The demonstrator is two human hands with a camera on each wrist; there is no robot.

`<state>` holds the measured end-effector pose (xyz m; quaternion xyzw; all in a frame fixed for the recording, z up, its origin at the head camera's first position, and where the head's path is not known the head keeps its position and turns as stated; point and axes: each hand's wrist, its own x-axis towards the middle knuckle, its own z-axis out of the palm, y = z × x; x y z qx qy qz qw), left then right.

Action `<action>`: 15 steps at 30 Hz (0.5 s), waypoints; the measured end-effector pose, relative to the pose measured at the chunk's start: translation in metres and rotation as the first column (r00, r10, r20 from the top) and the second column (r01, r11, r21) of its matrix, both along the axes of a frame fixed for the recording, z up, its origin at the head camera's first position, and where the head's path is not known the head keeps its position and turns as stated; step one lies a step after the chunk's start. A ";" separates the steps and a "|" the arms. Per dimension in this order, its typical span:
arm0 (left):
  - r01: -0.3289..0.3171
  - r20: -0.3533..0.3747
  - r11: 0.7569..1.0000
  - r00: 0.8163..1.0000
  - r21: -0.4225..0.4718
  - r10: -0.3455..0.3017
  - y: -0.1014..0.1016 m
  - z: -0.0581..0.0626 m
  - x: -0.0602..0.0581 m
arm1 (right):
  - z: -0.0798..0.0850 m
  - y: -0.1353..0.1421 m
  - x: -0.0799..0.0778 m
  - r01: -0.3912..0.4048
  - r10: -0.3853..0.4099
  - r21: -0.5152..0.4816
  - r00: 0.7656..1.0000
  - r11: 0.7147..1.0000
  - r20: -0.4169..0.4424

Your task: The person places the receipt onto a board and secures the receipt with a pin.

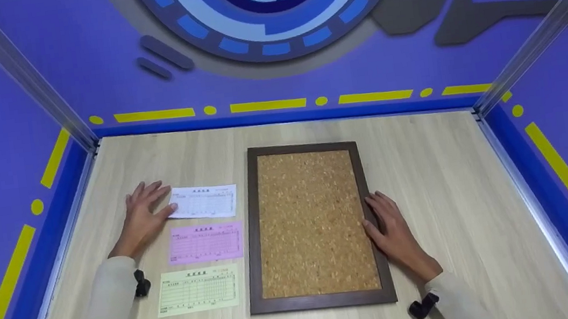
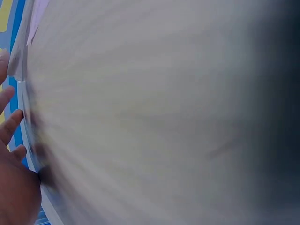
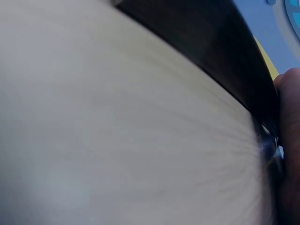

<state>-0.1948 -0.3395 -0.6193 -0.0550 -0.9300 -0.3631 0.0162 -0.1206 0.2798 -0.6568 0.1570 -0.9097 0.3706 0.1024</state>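
Note:
My left hand [image 1: 143,216] lies with spread fingers at the left end of a white printed slip [image 1: 205,202], its thumb touching that edge. Below it are a pink slip [image 1: 205,243] and a pale green slip [image 1: 197,291], all in a column. To their right a cork board [image 1: 313,223] with a dark brown frame [image 1: 251,234] lies flat. My right hand [image 1: 395,235] rests against the frame's right side, fingers extended and thumb at its inner edge. In the right wrist view, the dark frame [image 3: 201,42] runs up to the hand.
The light wood table [image 1: 463,202] is bounded by a blue back wall [image 1: 264,88] and side walls. Clear edge strips [image 1: 545,38] stand at the back corners. A small black clip-like device [image 1: 141,283] sits at the left wrist, another [image 1: 423,306] at the right.

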 end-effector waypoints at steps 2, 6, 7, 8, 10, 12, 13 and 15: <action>0.008 -0.011 1.000 1.000 -0.017 -0.009 0.000 -0.001 0.000 | 0.001 0.000 0.001 0.004 -0.004 0.001 1.000 1.000 0.015; 0.016 -0.038 0.999 0.999 -0.049 -0.018 0.003 -0.003 0.002 | 0.000 0.000 0.003 0.014 -0.014 0.006 1.000 1.000 0.012; 0.016 -0.046 0.998 0.999 -0.058 -0.019 0.004 -0.003 0.002 | 0.000 0.000 0.003 0.015 -0.015 0.005 1.000 1.000 0.006; 0.015 -0.051 0.998 0.999 -0.067 -0.019 0.005 -0.002 0.002 | -0.001 0.000 0.003 0.015 -0.015 0.005 1.000 1.000 -0.002; 0.009 -0.058 0.996 0.998 -0.085 -0.014 0.007 -0.001 0.002 | -0.001 0.000 0.002 0.012 -0.012 0.003 1.000 1.000 -0.021; 0.003 -0.060 0.995 0.998 -0.102 -0.009 0.009 0.000 0.001 | -0.001 0.000 0.001 0.010 -0.010 -0.003 1.000 1.000 -0.025; 0.003 -0.061 0.994 0.998 -0.109 -0.009 0.010 0.001 0.001 | -0.001 0.000 0.000 0.010 -0.010 -0.007 1.000 1.000 -0.025; 0.004 -0.061 0.991 0.998 -0.131 -0.012 0.012 0.004 0.000 | -0.001 -0.001 -0.001 0.009 -0.009 -0.011 1.000 1.000 -0.021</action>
